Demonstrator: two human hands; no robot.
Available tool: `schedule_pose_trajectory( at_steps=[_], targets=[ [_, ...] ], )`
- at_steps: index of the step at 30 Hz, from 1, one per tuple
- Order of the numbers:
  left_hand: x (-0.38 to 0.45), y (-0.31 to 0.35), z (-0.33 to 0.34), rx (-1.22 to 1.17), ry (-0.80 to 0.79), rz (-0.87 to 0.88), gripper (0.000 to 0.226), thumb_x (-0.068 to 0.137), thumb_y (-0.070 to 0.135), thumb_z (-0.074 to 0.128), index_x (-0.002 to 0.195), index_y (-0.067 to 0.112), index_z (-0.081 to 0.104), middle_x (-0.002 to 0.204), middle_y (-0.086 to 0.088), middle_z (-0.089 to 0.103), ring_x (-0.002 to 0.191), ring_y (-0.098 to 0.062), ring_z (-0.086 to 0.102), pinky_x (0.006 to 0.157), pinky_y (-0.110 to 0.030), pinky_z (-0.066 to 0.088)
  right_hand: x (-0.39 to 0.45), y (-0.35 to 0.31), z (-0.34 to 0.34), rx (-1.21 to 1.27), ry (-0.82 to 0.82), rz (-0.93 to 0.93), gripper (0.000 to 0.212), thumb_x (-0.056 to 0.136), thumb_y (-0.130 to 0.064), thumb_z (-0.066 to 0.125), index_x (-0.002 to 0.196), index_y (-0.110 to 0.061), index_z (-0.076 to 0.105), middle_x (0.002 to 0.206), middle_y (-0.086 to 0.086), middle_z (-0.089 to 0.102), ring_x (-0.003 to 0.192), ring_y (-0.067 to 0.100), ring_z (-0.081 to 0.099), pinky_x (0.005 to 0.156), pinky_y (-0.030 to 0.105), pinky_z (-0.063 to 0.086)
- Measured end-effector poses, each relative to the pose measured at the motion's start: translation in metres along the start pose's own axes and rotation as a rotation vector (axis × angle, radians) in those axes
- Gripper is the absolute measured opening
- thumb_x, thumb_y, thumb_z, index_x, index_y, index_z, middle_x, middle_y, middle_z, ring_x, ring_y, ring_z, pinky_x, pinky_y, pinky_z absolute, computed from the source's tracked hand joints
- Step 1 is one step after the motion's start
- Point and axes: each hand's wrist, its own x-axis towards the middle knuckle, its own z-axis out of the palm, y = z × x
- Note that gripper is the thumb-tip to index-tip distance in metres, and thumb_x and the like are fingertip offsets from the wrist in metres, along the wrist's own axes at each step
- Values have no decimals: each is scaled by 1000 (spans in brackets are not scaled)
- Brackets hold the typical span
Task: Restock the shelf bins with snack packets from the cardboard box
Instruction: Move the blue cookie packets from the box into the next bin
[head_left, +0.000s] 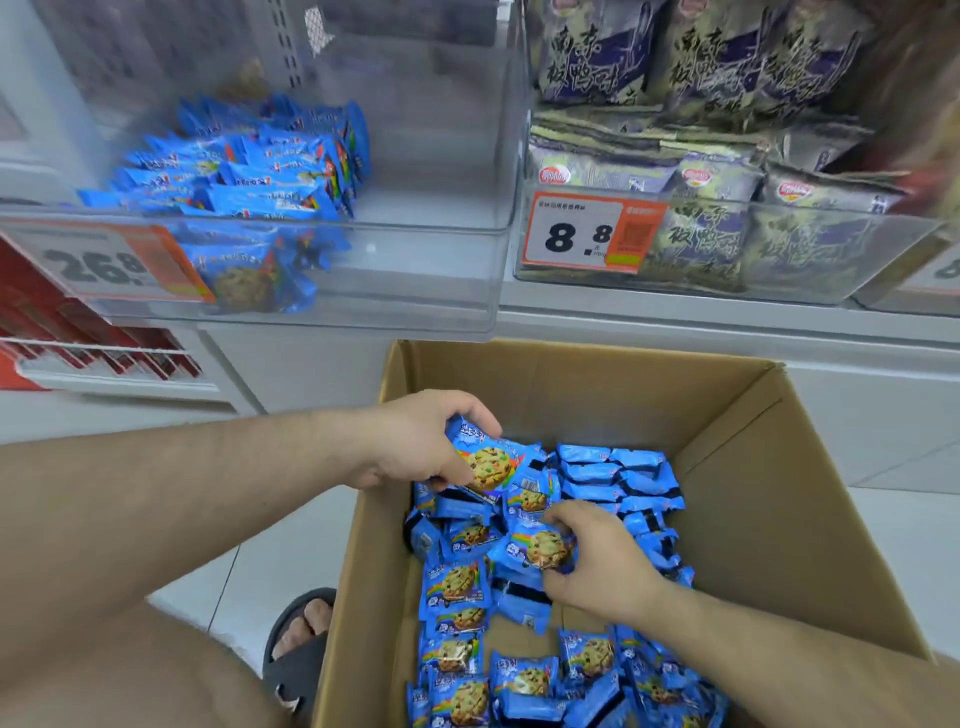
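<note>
An open cardboard box (753, 467) stands on the floor, holding several blue cookie packets (618, 478). My left hand (421, 441) is over the box's left edge and grips a small stack of blue packets (488, 460). My right hand (597, 561) is inside the box and pinches one blue packet (535, 545) on the pile. Above, a clear shelf bin (426, 223) holds a heap of the same blue packets (249, 171) in its left half; its right half is bare.
A second clear bin (909, 234) to the right is packed with purple-green snack bags. Orange price tags (587, 234) hang on both bin fronts. A red display rack (93, 358) sits lower left. My foot in a dark sandal (301, 639) is beside the box.
</note>
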Motion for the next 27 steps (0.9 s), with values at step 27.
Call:
schedule_pose_trajectory(
  at_steps=[27],
  targets=[
    [-127, 110, -78, -128, 336, 555, 40, 76, -1, 77, 104, 22, 60, 97, 1, 65, 63, -5, 63, 58, -27, 57, 4, -248, -203, -54, 582, -573, 56, 69, -30, 67, 122, -19, 54, 112, -7, 56, 107, 6, 50, 91, 11, 35]
  ],
)
